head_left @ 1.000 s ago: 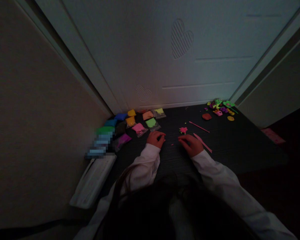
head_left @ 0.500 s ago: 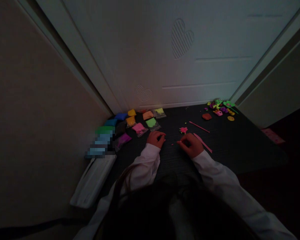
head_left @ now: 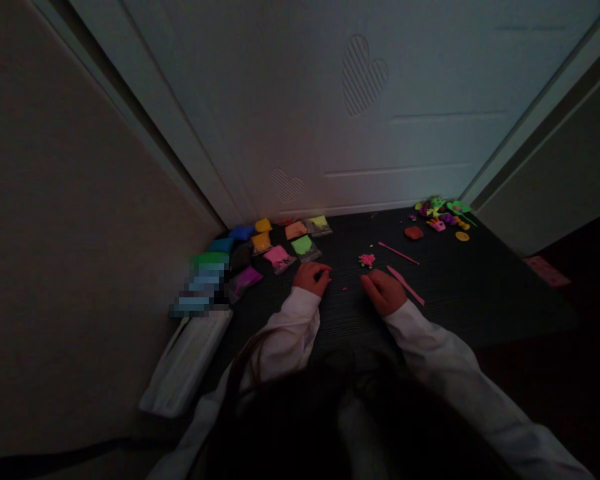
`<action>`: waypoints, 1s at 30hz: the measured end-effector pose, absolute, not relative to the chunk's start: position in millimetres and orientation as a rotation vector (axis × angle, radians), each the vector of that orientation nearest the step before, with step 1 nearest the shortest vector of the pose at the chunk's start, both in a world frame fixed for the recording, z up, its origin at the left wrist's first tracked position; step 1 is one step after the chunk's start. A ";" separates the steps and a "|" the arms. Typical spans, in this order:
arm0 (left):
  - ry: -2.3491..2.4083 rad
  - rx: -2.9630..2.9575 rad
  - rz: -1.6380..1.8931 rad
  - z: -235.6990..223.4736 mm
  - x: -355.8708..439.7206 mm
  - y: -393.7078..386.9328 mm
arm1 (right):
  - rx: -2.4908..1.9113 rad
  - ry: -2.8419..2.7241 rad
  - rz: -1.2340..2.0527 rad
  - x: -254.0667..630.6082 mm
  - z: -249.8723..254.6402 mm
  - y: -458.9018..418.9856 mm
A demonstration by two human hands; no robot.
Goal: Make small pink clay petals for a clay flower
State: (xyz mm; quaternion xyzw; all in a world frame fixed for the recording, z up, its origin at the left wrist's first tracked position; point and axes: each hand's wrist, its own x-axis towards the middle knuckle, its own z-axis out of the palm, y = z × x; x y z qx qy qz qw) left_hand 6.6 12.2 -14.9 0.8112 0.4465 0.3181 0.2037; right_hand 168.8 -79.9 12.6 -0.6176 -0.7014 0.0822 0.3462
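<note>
Grip posture: the left grip rests near the desk surface with its fingers curled inward, thumb and forefinger close together; whether anything is pinched there cannot be determined. The right grip faces it across a gap, its fingers folded and its thumb laid along them; its contents, if any, are likewise hidden.

Pink clay piece with green edges: located on the desk just ahead of the right grip, slightly to its left, apart from the fingers. Pink fragment: located between the two grips, touching neither. Pink knife: lies obliquely just to the right of the right grip. Pink stick: lies ahead of the right grip, angled down to the right. Red clay piece: farther ahead and to the right of the same grip. Cluster of coloured models: well ahead and to the right, with a yellow disc just nearer.

Light green packet and pink packet: directly ahead of the left grip and ahead-left of it, respectively. Purple packet: to its left. White case: behind and farther left.
</note>
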 end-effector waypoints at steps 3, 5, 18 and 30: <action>1.243 2.262 0.892 -15.1 6.8 12.3 | -1.629 -1.817 0.188 168.8 11.1 -80.0; 1.241 2.271 0.881 -15.0 6.8 12.4 | -1.624 -1.809 0.186 168.3 10.6 -80.3; 1.239 2.284 0.864 -15.0 7.2 13.0 | -1.587 -1.895 0.280 169.3 4.6 -77.2; 1.249 2.260 0.880 -15.3 6.8 13.0 | -1.655 -1.945 0.299 169.5 -0.5 -75.0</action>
